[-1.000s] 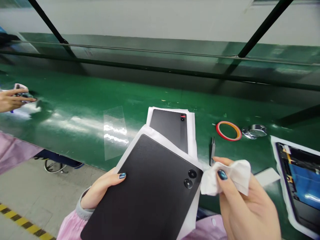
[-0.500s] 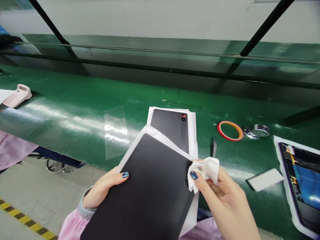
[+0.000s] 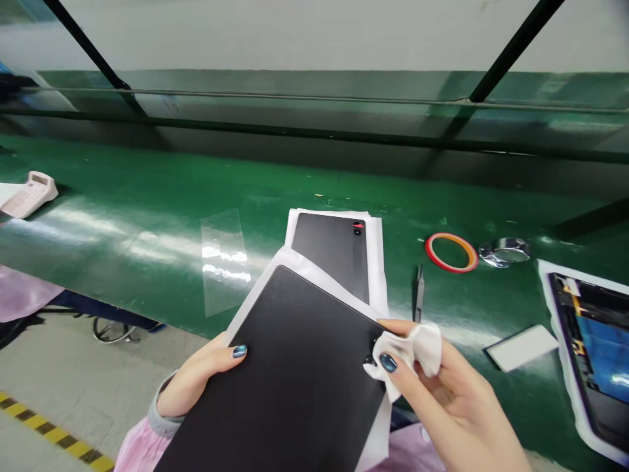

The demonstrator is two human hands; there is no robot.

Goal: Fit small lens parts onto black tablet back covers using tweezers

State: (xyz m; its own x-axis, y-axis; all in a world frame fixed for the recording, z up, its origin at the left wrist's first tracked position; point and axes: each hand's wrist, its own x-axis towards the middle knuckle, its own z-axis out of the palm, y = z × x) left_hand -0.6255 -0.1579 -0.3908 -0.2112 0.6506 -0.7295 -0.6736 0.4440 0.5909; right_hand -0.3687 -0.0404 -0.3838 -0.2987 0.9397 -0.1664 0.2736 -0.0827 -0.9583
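Note:
My left hand point(image 3: 204, 373) grips the left edge of a black tablet back cover point(image 3: 285, 387), thumb flat on its face. A white sheet point(image 3: 289, 257) shows behind the cover's upper edge. At the cover's right edge, my right hand point(image 3: 447, 387) pinches a crumpled white wipe point(image 3: 405, 354) against the camera corner, which the wipe partly hides. Beyond it, a second black back cover point(image 3: 331, 246) with a red mark by its camera holes lies on white sheeting on the bench.
On the green bench point(image 3: 167, 177) lie a clear film point(image 3: 223, 262), a red tape roll point(image 3: 451, 252), a silver tape roll point(image 3: 506, 251), a dark pen-like tool point(image 3: 419, 294), a white block point(image 3: 521, 347) and an opened tablet point(image 3: 602, 347). A calculator point(image 3: 30, 195) and a person's pink sleeve point(image 3: 27, 293) are at left.
My right hand has moved slightly right and down with the wipe, which is now bunched differently. My left hand still holds the cover. The view has shifted a little.

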